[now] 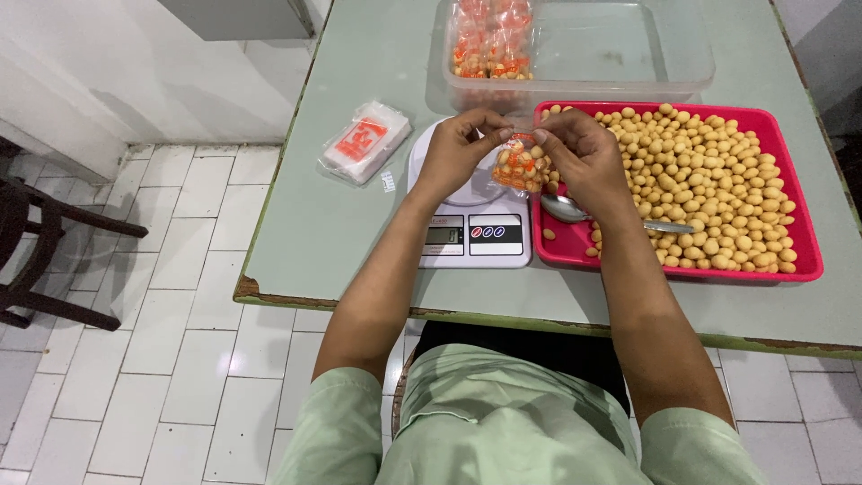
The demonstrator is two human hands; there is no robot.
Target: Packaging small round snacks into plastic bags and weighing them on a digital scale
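My left hand [458,148] and my right hand [579,153] together pinch the top of a small clear bag of round tan snacks [519,166], holding it just above a white digital kitchen scale [471,235]. The bag has orange print and hangs between my fingers. To the right lies a pink tray [575,247] heaped with the same tan balls [709,189]. A metal spoon [567,209] rests in the tray under my right wrist.
A clear plastic tub [628,54] at the back holds several filled bags [489,40]. A stack of empty printed bags [364,142] lies left of the scale. The pale green table [341,224] ends over white floor tiles; a dark chair [36,242] stands far left.
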